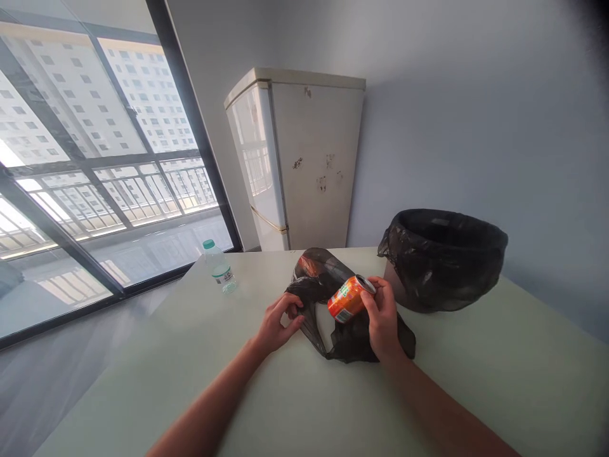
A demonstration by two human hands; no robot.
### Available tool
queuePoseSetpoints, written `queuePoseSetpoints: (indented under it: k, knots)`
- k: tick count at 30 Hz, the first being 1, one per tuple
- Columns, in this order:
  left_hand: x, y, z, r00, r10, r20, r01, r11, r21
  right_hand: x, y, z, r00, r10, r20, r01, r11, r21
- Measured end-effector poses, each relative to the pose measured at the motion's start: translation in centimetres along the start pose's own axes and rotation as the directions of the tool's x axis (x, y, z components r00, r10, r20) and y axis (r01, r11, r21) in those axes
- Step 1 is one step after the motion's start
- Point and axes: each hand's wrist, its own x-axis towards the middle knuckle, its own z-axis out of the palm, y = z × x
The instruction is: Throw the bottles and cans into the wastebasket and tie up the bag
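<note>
An orange soda can (346, 298) is gripped near its top by my right hand (382, 312), tilted over a black plastic bag (354, 339). The bag lies spread on the pale table (266, 406), and something reddish shows through its far part. My left hand (280, 322) has its fingers curled on the bag's left edge, pinching the thin plastic. Part of the bag is hidden behind the can and my right hand.
At the right stands a bin (442, 260) lined with a black bag. A clear plastic bottle (219, 270) with a green cap stands at the left. Behind the table are a white refrigerator (318, 152) and, to the left, glass sliding doors (95, 158).
</note>
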Motion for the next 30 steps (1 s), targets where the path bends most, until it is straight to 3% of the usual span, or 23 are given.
queuePoseSetpoints:
  k: [2,4,9,13,15,17,20,26,30]
  knots:
    - [-0.1,0.6,0.7,0.999,-0.024,0.024,0.026,0.994,-0.106,-0.6,-0.4,0.4,0.994,-0.017,0.112,0.006,0.995,0.097]
    - [-0.2,1.0,1.0,0.999,0.03,0.044,-0.024,0.991,-0.132,-1.3,-0.6,0.8,0.967,-0.036,0.253,-0.01,0.984,0.176]
    - [-0.1,1.3,0.8,0.993,0.085,0.083,-0.083,0.996,-0.024,-2.2,-1.0,1.4,0.856,-0.115,0.504,-0.032,0.961,0.274]
    - [-0.2,0.9,0.6,0.991,0.094,0.097,-0.098,0.994,0.042,-2.2,-1.1,1.3,0.783,-0.131,0.608,-0.052,0.96,0.274]
    - [-0.3,0.4,0.4,0.997,0.075,-0.003,-0.075,0.992,0.101,-2.1,-0.8,1.2,0.789,-0.127,0.601,-0.04,0.966,0.257]
    - [-0.2,-0.5,-0.1,0.984,-0.013,-0.176,0.045,0.983,0.177,-2.0,-0.4,0.9,0.81,-0.112,0.576,-0.013,0.978,0.209]
    - [0.0,-2.5,-1.5,0.891,-0.213,-0.402,0.322,0.919,0.227,-1.8,0.3,0.6,0.821,-0.087,0.565,0.022,0.992,0.121]
    - [-0.3,-7.6,-4.5,0.742,-0.369,-0.559,0.548,0.814,0.191,-1.4,0.5,0.6,0.844,-0.042,0.535,0.054,0.999,-0.006]
    - [-0.9,-9.4,-4.5,0.712,-0.469,-0.522,0.626,0.762,0.169,-0.9,0.1,0.6,0.884,-0.04,0.465,0.101,0.989,-0.108]
